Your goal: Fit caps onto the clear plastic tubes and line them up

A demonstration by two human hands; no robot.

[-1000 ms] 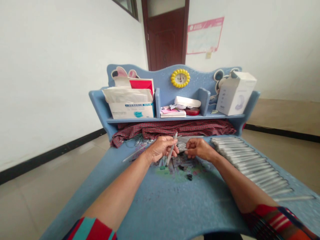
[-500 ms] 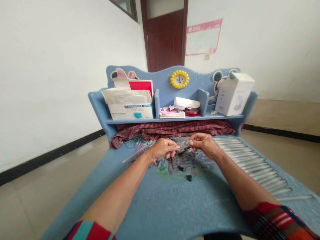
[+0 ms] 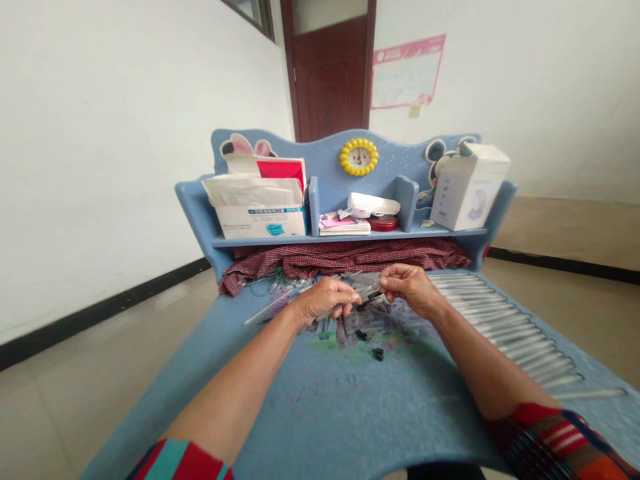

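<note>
My left hand (image 3: pixel 329 297) is closed around a thin, clear pen-like tube (image 3: pixel 325 315), which points down to the left below the palm. My right hand (image 3: pixel 406 287) is just to its right, thumb and fingertips pinched together; what they hold is too small to make out. Between and beneath both hands lies a loose pile of clear and grey thin pieces, with a black piece (image 3: pixel 373 295) among them. Two small black caps or clips (image 3: pixel 379 354) rest nearer to me on the blue desk (image 3: pixel 320 413). Several clear pen-like tubes (image 3: pixel 505 327) lie in a row beside my right forearm.
A blue shelf (image 3: pixel 350 238) rises behind the desk, holding a mask box (image 3: pixel 265 223), papers, a red round tin (image 3: pixel 384 225) and a white box (image 3: pixel 470 190). Red checked cloth (image 3: pixel 350 259) is bunched beneath it. One long clear stick (image 3: pixel 267 307) lies left of the pile.
Both hands stay almost in place, with only slight finger movement. The pile, the row of tubes and the black pieces keep their places.
</note>
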